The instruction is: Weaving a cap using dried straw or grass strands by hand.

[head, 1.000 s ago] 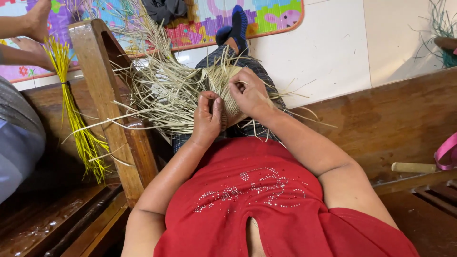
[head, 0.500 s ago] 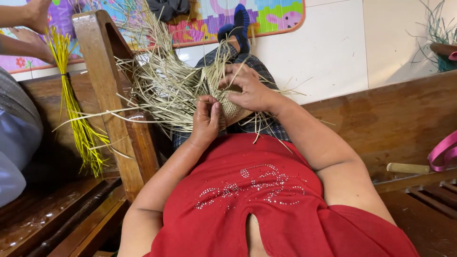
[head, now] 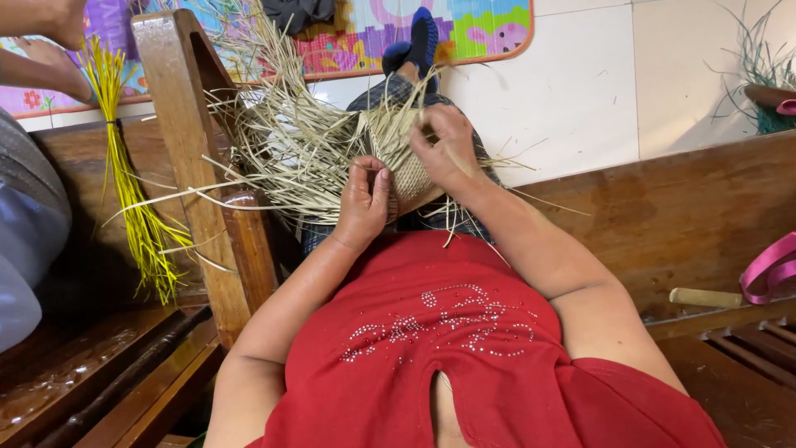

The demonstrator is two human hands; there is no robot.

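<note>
Right hand (head: 446, 149) lifted from weave (head: 406, 166) top, now pinching strand (head: 419, 116). Left hand (head: 363, 195) clamps weave edge, over lap. Keep strand taut, left grip firm, loose straw (head: 290, 149) clear.

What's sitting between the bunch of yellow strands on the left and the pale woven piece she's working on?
In the head view, a wooden armrest post stands between the yellow strands and the woven piece, with loose pale straw ends fanning out behind it.

We are seeing a half-woven, pale straw mat piece (head: 406, 170) sitting tilted on the lap, its loose dry strands (head: 282, 141) fanning out leftward.
</note>
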